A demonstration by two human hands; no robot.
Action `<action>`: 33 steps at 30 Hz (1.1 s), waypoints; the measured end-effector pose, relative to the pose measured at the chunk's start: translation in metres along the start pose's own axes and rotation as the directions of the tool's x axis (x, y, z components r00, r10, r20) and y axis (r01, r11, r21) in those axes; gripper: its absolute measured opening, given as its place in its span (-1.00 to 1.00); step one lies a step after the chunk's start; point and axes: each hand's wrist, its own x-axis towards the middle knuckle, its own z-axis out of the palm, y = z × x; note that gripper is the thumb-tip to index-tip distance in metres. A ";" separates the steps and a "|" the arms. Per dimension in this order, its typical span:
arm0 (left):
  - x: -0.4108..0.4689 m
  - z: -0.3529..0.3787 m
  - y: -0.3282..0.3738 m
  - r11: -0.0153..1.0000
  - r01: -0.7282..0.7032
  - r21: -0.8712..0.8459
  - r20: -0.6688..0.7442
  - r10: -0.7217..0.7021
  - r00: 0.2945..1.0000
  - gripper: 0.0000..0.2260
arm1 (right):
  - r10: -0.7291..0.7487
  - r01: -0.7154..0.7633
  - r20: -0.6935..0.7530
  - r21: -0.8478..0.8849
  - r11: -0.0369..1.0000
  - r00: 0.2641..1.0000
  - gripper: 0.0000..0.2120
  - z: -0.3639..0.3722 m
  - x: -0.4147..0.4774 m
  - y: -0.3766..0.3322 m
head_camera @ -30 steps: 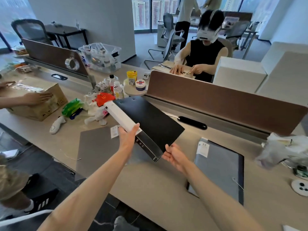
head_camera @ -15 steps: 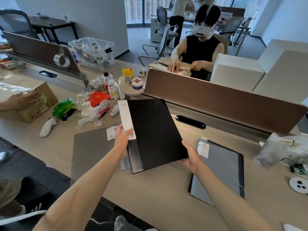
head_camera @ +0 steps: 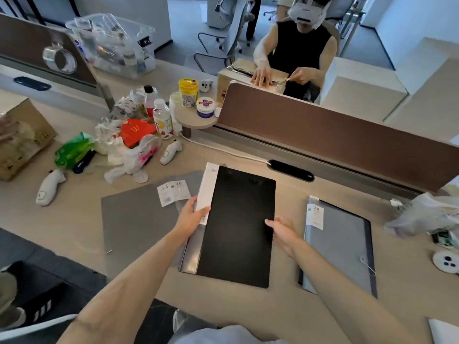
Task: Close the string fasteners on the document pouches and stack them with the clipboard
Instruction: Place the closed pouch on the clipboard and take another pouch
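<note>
A black clipboard [head_camera: 238, 219] with a white paper band along its left edge lies nearly flat in front of me, back side up. My left hand [head_camera: 192, 214] grips its left edge at the white band. My right hand [head_camera: 280, 232] rests against its right edge, fingers spread on the black surface. A grey document pouch [head_camera: 134, 219] with a white label lies flat to the left, partly under the clipboard. A second grey pouch [head_camera: 340, 247] with a dark border lies to the right, its white string [head_camera: 367, 265] loose near the button.
Crumpled bags, bottles and white controllers [head_camera: 48, 187] clutter the desk's far left. A brown divider [head_camera: 323, 135] runs across the back, with a person working on a cardboard box behind it. A plastic bag [head_camera: 427, 214] and a white disc [head_camera: 447, 261] lie at the right.
The clipboard came down from a raised, tilted hold to lie nearly flat on the desk, over the left pouch's edge. My right hand slid from its lower corner onto its right edge.
</note>
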 end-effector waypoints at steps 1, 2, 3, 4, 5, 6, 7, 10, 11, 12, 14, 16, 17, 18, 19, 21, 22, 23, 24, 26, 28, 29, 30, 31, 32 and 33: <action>0.006 0.001 -0.005 0.996 -0.009 0.091 0.038 0.006 0.999 -0.50 | 0.010 -0.011 -0.041 -0.032 0.999 0.999 -0.85 0.005 0.001 0.000; 0.012 0.001 -0.009 0.985 -0.006 0.173 0.074 -0.007 0.997 -0.48 | 0.030 -0.032 -0.067 -0.030 0.999 0.997 -0.81 0.012 0.005 0.003; 0.017 0.003 -0.015 0.971 -0.008 0.237 0.107 -0.018 0.994 -0.46 | 0.053 -0.055 -0.089 -0.027 0.998 0.995 -0.75 0.017 0.007 0.006; 0.018 0.005 -0.016 0.956 -0.016 0.293 0.130 -0.024 0.991 -0.46 | 0.066 -0.073 -0.120 -0.056 0.996 0.991 -0.68 0.020 0.007 0.009; 0.017 0.008 -0.017 0.940 -0.023 0.339 0.153 -0.031 0.988 -0.46 | 0.093 -0.111 -0.161 -0.107 0.988 0.983 -0.59 0.022 0.003 0.010; 0.016 0.012 -0.019 0.923 -0.040 0.382 0.176 -0.031 0.984 -0.47 | 0.122 -0.155 -0.202 -0.159 0.975 0.972 -0.51 0.023 0.000 0.015; 0.015 0.015 -0.023 0.905 -0.057 0.422 0.190 -0.027 0.981 -0.47 | 0.123 -0.171 -0.226 -0.206 0.963 0.966 -0.45 0.023 -0.001 0.018; 0.023 0.025 -0.033 0.847 -0.056 0.529 0.199 -0.061 0.978 -0.45 | 0.116 -0.182 -0.276 -0.224 0.958 0.954 -0.45 0.020 -0.003 0.033; 0.023 0.027 -0.036 0.837 -0.049 0.546 0.193 -0.068 0.979 -0.45 | 0.108 -0.178 -0.272 -0.249 0.952 0.956 -0.47 0.017 -0.006 0.036; 0.025 0.031 -0.037 0.826 -0.055 0.561 0.197 -0.069 0.978 -0.45 | 0.112 -0.187 -0.279 -0.260 0.947 0.954 -0.50 0.013 -0.007 0.040; 0.027 0.043 -0.038 0.814 -0.067 0.577 0.206 -0.066 0.976 -0.46 | 0.095 -0.175 -0.282 -0.274 0.946 0.955 -0.56 0.003 -0.010 0.048; 0.026 0.057 -0.036 0.807 -0.078 0.585 0.227 -0.071 0.971 -0.47 | 0.043 -0.137 -0.323 -0.276 0.951 0.945 -0.65 -0.010 -0.013 0.053; 0.026 0.065 -0.033 0.806 -0.073 0.588 0.232 -0.081 0.969 -0.47 | 0.007 -0.108 -0.353 -0.268 0.957 0.936 -0.69 -0.018 -0.013 0.054; 0.026 0.073 -0.031 0.807 -0.065 0.587 0.231 -0.090 0.969 -0.47 | -0.019 -0.081 -0.378 -0.248 0.965 0.926 -0.72 -0.027 -0.013 0.053; 0.026 0.083 -0.028 0.808 -0.061 0.586 0.231 -0.094 0.968 -0.47 | -0.047 -0.054 -0.402 -0.236 0.970 0.914 -0.73 -0.037 -0.013 0.052; 0.024 0.102 -0.021 0.811 -0.051 0.583 0.232 -0.106 0.967 -0.47 | -0.100 -0.001 -0.432 -0.228 0.974 0.896 -0.79 -0.061 -0.010 0.052; 0.023 0.117 -0.017 0.808 -0.051 0.587 0.235 -0.109 0.966 -0.47 | -0.123 0.025 -0.446 -0.220 0.975 0.886 -0.83 -0.080 -0.009 0.054; 0.023 0.126 -0.013 0.808 -0.044 0.587 0.234 -0.118 0.965 -0.47 | -0.145 0.048 -0.459 -0.216 0.975 0.877 -0.86 -0.093 -0.008 0.055; 0.023 0.132 -0.009 0.809 -0.036 0.587 0.233 -0.126 0.964 -0.48 | -0.160 0.066 -0.470 -0.210 0.975 0.868 -0.88 -0.104 -0.006 0.056; 0.023 0.155 -0.003 0.811 -0.041 0.583 0.238 -0.122 0.964 -0.51 | -0.181 0.096 -0.510 -0.188 0.977 0.841 -0.88 -0.135 -0.004 0.062; 0.022 0.176 0.003 0.813 -0.041 0.581 0.243 -0.125 0.962 -0.54 | -0.174 0.089 -0.556 -0.177 0.980 0.813 -0.86 -0.165 -0.001 0.071; 0.022 0.185 0.005 0.812 -0.033 0.582 0.239 -0.132 0.962 -0.54 | -0.155 0.063 -0.571 -0.177 0.982 0.806 -0.85 -0.180 0.003 0.078; 0.022 0.194 0.006 0.808 -0.026 0.588 0.233 -0.139 0.962 -0.54 | -0.132 0.030 -0.581 -0.181 0.983 0.803 -0.83 -0.194 0.007 0.085; 0.020 0.201 0.006 0.804 -0.017 0.595 0.224 -0.145 0.964 -0.53 | -0.107 -0.011 -0.587 -0.194 0.981 0.803 -0.81 -0.208 0.011 0.092; 0.019 0.208 0.006 0.798 -0.007 0.603 0.210 -0.150 0.966 -0.53 | -0.089 -0.050 -0.594 -0.213 0.976 0.800 -0.79 -0.222 0.016 0.102; 0.018 0.215 0.006 0.793 0.007 0.609 0.190 -0.155 0.970 -0.53 | -0.070 -0.096 -0.601 -0.240 0.966 0.796 -0.76 -0.235 0.021 0.111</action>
